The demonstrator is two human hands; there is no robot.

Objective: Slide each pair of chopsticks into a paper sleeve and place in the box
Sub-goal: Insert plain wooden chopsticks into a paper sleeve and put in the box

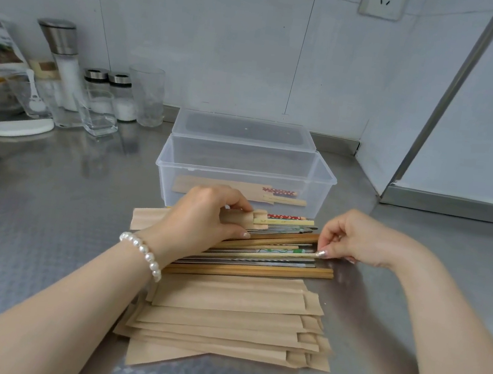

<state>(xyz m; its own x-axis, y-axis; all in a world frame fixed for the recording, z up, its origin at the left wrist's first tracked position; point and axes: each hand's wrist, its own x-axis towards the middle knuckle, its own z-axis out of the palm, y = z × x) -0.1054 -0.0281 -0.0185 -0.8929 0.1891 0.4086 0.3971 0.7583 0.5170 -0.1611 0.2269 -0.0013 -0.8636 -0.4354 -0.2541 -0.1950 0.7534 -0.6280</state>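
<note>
Steel countertop (52, 194) carries the loose chopsticks (261, 257) lying left to right before the clear box (327, 178), where the left hand (204, 212) grips a paper sleeve (243, 219) (mouth facing right) and the right hand (353, 240) pinches a pale chopstick's (286, 255) right end.

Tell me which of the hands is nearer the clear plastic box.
Left. The left hand grips a paper sleeve just in front of the clear plastic box. The right hand sits farther toward the person and to the right, pinching a chopstick in the loose pile.
</note>
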